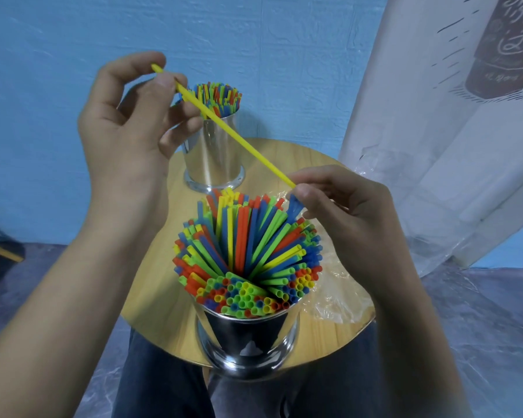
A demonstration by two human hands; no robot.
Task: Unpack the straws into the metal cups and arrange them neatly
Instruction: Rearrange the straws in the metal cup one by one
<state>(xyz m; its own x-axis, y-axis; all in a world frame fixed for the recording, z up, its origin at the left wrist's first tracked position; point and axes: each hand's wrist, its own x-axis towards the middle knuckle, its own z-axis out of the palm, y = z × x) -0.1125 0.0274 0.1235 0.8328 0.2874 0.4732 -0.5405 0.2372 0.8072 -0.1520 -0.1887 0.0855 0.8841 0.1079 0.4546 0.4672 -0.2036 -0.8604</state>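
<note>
- The left hand (127, 122) is pinching the yellow straw (230, 131) at its upper end and the right hand (338, 212) at its lower end, above the near metal cup (248, 342).
- That cup is looking crowded — forcing the straw in may be bending it or pushing others out.

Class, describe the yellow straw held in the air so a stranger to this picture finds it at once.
Find the round wooden table bearing a near metal cup and a far metal cup, packed with coloured straws. Above them, the left hand and right hand pinch opposite ends of one yellow straw. Unlike the rest, it slants in mid-air, outside both cups.
</note>
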